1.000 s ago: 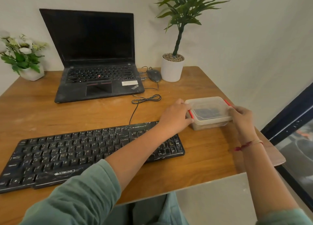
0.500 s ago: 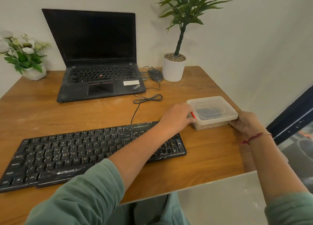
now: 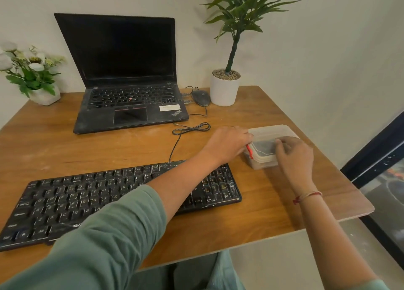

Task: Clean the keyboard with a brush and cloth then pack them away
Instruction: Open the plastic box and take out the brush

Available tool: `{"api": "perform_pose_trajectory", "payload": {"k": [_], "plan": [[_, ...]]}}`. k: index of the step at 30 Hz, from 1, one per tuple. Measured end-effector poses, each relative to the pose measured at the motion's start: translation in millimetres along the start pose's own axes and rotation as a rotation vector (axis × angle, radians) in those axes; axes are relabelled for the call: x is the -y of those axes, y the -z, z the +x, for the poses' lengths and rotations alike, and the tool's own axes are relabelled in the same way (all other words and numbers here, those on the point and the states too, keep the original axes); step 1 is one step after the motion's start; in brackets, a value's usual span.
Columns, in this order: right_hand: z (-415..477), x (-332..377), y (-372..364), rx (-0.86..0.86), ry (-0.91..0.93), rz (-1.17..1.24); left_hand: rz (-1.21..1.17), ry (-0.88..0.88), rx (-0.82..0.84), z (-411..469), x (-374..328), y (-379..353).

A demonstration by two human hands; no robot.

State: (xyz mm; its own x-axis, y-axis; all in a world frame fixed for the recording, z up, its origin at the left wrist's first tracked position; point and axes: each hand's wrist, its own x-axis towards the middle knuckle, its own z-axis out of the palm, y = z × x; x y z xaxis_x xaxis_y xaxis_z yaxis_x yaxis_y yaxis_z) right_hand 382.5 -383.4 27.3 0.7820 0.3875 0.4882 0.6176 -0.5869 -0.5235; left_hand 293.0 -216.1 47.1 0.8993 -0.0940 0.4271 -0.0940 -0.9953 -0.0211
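Plastic box [image 3: 263,163] gripped by left hand [image 3: 227,144]; right hand [image 3: 294,153] has shifted onto its lid [image 3: 273,131], pressing.

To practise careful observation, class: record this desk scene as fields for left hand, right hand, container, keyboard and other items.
Left hand: holds the plastic container's left end, by its red clip
Right hand: rests on the lid, fingers bent
Container: lid on, dark contents inside
Keyboard: black, under the left forearm
Other items: laptop, mouse, potted plant, flowers
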Motion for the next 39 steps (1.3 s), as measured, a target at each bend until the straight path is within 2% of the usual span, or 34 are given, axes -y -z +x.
{"api": "perform_pose_trajectory", "payload": {"k": [4, 8, 12, 16, 21, 24, 27, 31, 35, 39], "plan": [[1.4, 1.5, -1.8, -0.037, -0.058, 0.045, 0.043, -0.052, 0.016, 0.6, 2.0, -3.5], [0.6, 2.6, -0.2, -0.025, -0.038, 0.034, 0.032, -0.034, 0.019, -5.1, 6.1, -10.8], [0.0, 5.1, 2.6, -0.013, -0.013, 0.026, 0.014, 0.098, 0.161, -3.5, 9.6, -7.2], [-7.3, 20.8, 1.6, 0.006, 0.078, -0.031, -0.179, 0.318, 0.246, -4.6, 14.8, -3.5], [-16.5, 42.0, -12.2, 0.025, 0.17, -0.358, -0.239, 0.392, 0.522, 0.4, 12.2, -1.8], [-21.3, 45.5, -19.3, 0.065, 0.213, -0.529, -0.314, 0.38, 0.496, 7.5, 4.2, -7.1], [-21.1, 48.4, -19.9, 0.058, 0.251, -0.559, -0.425, 0.36, 0.464, 11.8, 0.3, -11.1], [-17.7, 49.6, -19.0, 0.065, 0.255, -0.448, -0.692, 0.31, 0.36, 8.8, 0.4, -15.9], [-17.7, 48.7, -18.9, 0.062, 0.206, -0.293, -0.737, 0.281, 0.246, 5.8, 6.3, -27.6], [-14.0, 47.5, -20.8, 0.096, 0.102, -0.155, -0.763, 0.309, 0.235, 7.4, 8.6, -35.4]]}}
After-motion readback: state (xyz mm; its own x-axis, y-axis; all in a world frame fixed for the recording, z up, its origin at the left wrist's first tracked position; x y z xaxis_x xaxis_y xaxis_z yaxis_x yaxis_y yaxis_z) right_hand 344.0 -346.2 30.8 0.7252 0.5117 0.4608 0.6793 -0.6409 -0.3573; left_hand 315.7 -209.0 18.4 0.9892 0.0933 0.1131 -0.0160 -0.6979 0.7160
